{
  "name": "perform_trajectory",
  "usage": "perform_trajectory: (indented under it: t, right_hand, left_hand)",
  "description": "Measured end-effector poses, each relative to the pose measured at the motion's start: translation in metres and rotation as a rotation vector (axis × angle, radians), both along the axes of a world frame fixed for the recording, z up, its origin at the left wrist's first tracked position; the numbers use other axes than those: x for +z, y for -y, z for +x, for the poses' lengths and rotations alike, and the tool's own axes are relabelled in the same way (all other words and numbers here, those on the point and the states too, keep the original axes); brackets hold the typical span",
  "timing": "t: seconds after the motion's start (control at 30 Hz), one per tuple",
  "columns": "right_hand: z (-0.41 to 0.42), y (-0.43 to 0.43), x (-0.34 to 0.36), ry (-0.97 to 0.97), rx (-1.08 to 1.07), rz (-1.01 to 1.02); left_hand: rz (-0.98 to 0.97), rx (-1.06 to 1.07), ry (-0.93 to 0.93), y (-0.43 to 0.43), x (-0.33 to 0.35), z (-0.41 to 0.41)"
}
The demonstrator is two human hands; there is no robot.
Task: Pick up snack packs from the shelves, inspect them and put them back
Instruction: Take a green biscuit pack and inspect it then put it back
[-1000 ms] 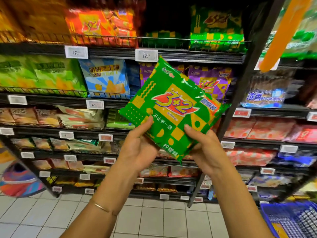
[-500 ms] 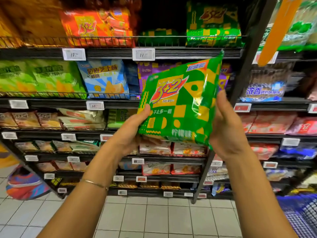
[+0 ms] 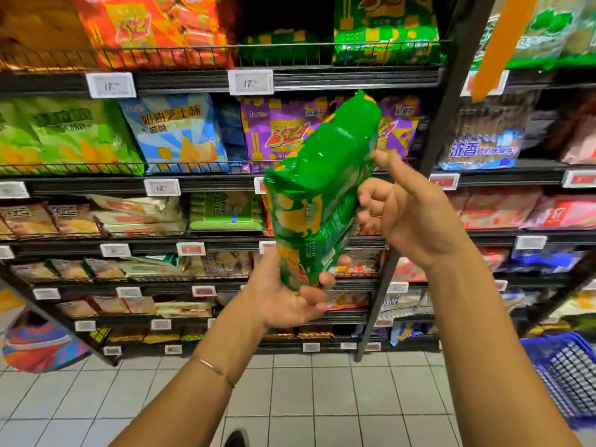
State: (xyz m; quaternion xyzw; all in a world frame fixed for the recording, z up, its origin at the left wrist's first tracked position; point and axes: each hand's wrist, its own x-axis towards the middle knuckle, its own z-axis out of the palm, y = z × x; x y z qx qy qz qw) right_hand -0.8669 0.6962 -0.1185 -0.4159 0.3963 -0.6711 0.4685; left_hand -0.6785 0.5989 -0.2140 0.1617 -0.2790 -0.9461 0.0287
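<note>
A green snack pack with yellow shapes stands nearly upright in front of the shelves, turned edge-on so its side and back face me. My left hand grips its bottom end from below. My right hand is at its right edge, fingers curled against the wrapper and thumb raised near the upper part. Behind it on the second shelf stand purple packs of the same brand. More green packs sit on the top shelf.
Black wire shelves with price tags hold many snack bags. A black upright post runs down on the right. A blue basket is at lower right. White tiled floor lies below.
The pack has been rotated from face-on to edge-on. My left hand has dropped to its bottom end; my right hand has shifted from the side to the right edge.
</note>
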Motion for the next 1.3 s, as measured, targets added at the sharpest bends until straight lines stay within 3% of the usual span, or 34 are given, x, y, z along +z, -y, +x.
perform_trajectory:
  t: [0.1,0.17,0.23,0.33,0.47,0.53,0.67,0.83,1.0,1.07,1.17,1.3]
  right_hand:
    - [-0.006,-0.007,-0.002,0.039,0.06,0.002]
    - [-0.01,-0.01,-0.007,-0.05,0.036,0.034]
    - [-0.014,-0.011,-0.01,-0.172,-0.047,0.069]
    - [-0.024,-0.014,-0.023,-0.388,-0.173,0.048]
    - [-0.025,-0.015,-0.037,-0.555,-0.269,-0.063]
    - [-0.024,-0.011,-0.04,-0.615,-0.279,-0.183]
    - [-0.028,-0.002,-0.046,-0.619,-0.329,-0.262]
    - [-0.024,0.011,-0.049,-0.358,-0.377,-0.093]
    - [-0.016,0.044,-0.054,-0.2,-0.35,0.175]
    - [-0.017,0.053,-0.054,-0.135,-0.297,0.297]
    - [-0.017,0.063,-0.043,-0.042,-0.267,0.349]
    - [-0.027,0.097,0.001,-0.007,-0.37,0.267]
  left_hand:
    - [-0.21,0.292,0.125,0.005,0.008,0.001]
    - [-0.379,0.499,0.13,0.011,0.011,0.003]
    - [-0.633,0.642,0.142,0.018,0.013,0.011]
    - [-1.163,0.79,0.204,0.029,0.016,0.026]
    - [-1.592,0.998,0.083,0.032,0.027,0.032]
    - [-1.71,1.061,-0.028,0.033,0.027,0.034]
    - [-1.662,1.105,-0.04,0.027,0.028,0.035]
    - [-1.59,1.053,0.112,0.016,0.045,0.029]
    - [-1.413,0.58,0.084,0.007,0.066,0.02]
    - [-1.332,0.509,0.109,0.009,0.077,0.018]
    - [-1.268,0.544,0.109,0.025,0.094,0.015]
    - [-1.23,0.686,0.191,0.068,0.123,0.005]
